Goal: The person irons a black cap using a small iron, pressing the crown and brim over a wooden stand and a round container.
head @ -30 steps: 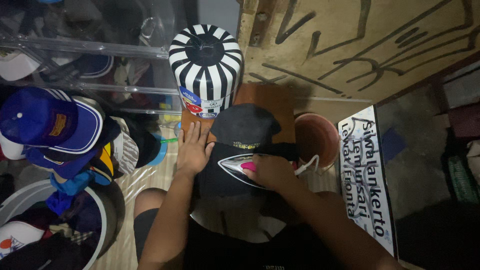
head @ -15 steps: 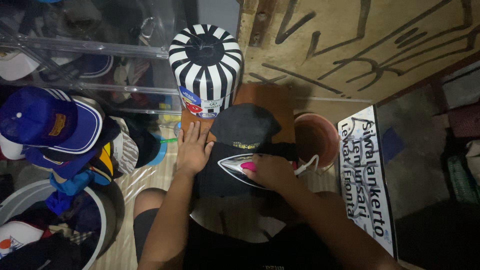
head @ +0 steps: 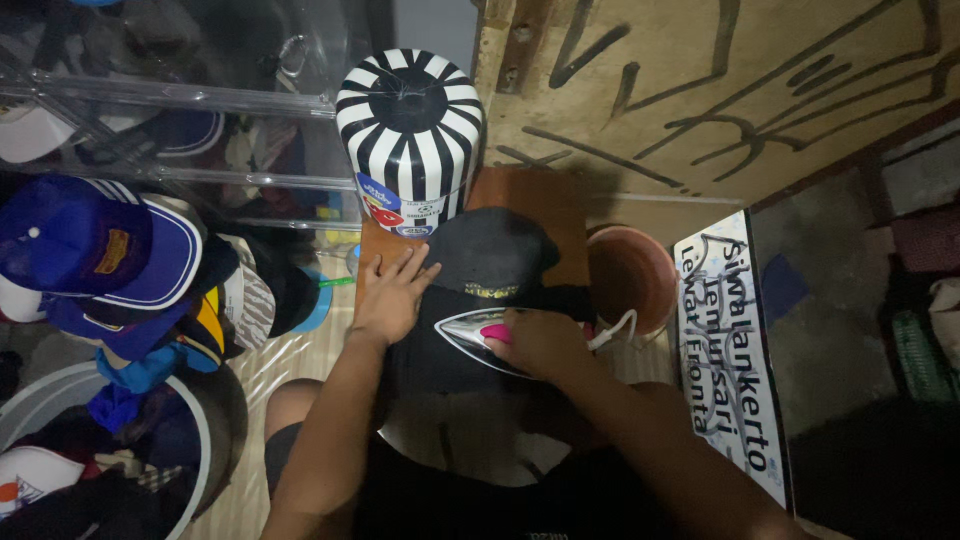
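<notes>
Compared with half a second back, little has shifted: the iron (head: 475,335) sits at nearly the same spot on the black cloth (head: 430,350), so the pressing stroke is slow or paused. The right hand (head: 540,340) is clamped on its handle. The left hand (head: 392,295) lies flat, fingers spread, pinning the cloth near the board's (head: 530,200) left edge. The iron's long axis runs left-right, tip toward the left hand. A black cap (head: 490,255) rests mid-board, with a striped canister (head: 410,130) at the far-left corner.
</notes>
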